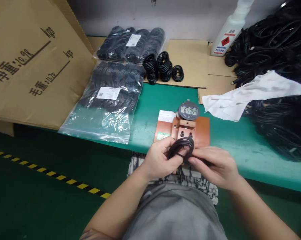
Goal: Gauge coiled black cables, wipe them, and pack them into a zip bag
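Observation:
A coiled black cable (181,146) is gripped in my left hand (161,159), whose fingers wrap around the coil and reach through its middle. My right hand (214,164) pinches at the right side of the same coil; its fingertips are closed on a part of the cable that is mostly hidden. Just beyond the coil stands a copper-coloured measuring fixture (187,128) on an orange-brown base plate. On top of it a round digital gauge (189,110) shows a reading that looks like 6.576.
Clear bags of coiled cables (110,80) lie at the back left beside a large cardboard box (35,66). Several loose coils (164,66) sit on cardboard (194,63). A spray bottle (228,33), a white cloth (250,95) and a cable heap (278,50) fill the right.

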